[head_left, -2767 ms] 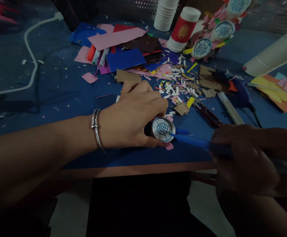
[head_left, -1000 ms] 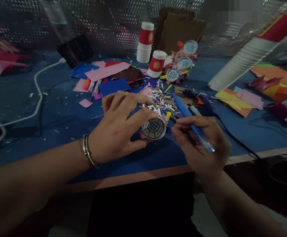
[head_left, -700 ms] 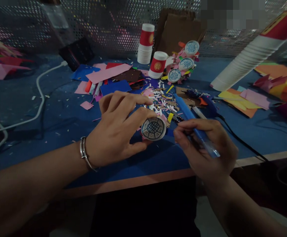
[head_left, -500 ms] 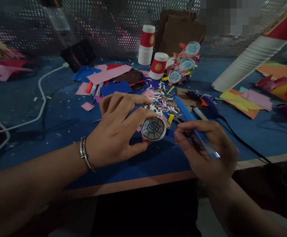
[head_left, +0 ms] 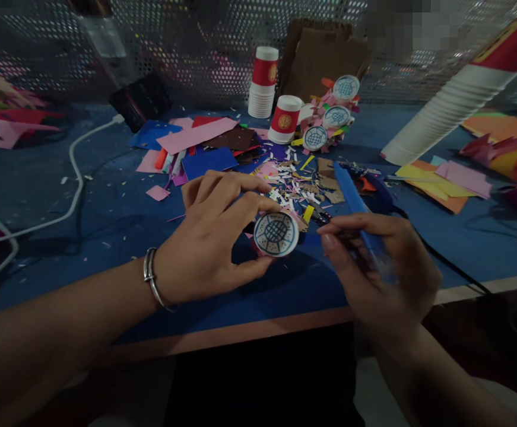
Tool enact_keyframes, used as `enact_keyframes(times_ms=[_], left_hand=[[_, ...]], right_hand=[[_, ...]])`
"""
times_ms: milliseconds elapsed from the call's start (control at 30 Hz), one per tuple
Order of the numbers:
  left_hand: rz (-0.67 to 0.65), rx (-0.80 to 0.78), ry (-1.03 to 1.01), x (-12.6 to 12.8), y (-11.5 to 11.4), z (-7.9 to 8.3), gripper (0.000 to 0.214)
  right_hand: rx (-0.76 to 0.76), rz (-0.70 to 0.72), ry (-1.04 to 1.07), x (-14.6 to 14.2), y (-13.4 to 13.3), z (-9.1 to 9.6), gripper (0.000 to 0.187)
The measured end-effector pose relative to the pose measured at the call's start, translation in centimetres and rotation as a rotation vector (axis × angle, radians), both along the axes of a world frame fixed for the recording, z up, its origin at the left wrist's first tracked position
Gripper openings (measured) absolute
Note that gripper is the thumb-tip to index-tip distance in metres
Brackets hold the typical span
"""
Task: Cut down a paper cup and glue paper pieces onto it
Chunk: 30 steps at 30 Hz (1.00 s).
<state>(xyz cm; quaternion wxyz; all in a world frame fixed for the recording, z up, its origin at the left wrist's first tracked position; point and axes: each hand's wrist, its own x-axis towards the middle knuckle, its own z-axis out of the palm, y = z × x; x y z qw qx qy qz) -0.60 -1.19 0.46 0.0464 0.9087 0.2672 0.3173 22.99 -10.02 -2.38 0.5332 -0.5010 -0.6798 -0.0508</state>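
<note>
My left hand (head_left: 209, 234), with a silver bangle at the wrist, grips a small paper cup (head_left: 276, 234) on its side. The cup's white round base faces me and bears a blue grid drawing. My right hand (head_left: 380, 267) is closed around a blue marker pen (head_left: 356, 204), its tip close to the cup's right edge. Both hands hover just above the blue table (head_left: 107, 219) near its front edge.
Paper scraps (head_left: 294, 184) and coloured sheets (head_left: 205, 142) litter the middle. Red-and-white cups (head_left: 262, 80) and decorated cups (head_left: 329, 115) stand at the back. A long cup stack (head_left: 445, 101) lies right. A white cable (head_left: 71, 184) runs left. A glue gun (head_left: 374, 184) lies behind my right hand.
The view has lifted from the table's front to the whole desk. My right hand with the pen has come up beside the cup; the pen has tilted more upright since half a second ago.
</note>
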Motion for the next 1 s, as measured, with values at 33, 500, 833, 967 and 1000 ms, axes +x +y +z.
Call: enact_keyframes(times_ms=[33,500,833,967,1000], left_hand=[[0.01,-0.026,0.0,0.0,0.0,0.0,0.043],[0.011,0.134,-0.01,0.1,-1.1,0.2,0.042],[-0.05,0.209,0.005,-0.1,-1.7,0.0,0.05],[-0.041,0.208,0.005,-0.2,-1.7,0.0,0.045],[-0.031,0.198,-0.02,-0.1,-1.7,0.0,0.046]], right_hand=[[0.016,-0.015,0.006,0.0,0.0,-0.1,0.033],[0.019,0.109,-0.013,-0.1,0.2,0.3,0.036],[-0.096,0.168,-0.033,-0.1,0.1,0.5,0.033],[-0.083,0.138,-0.057,-0.1,0.0,0.6,0.032],[-0.081,0.128,-0.054,-0.1,-0.1,0.6,0.033]])
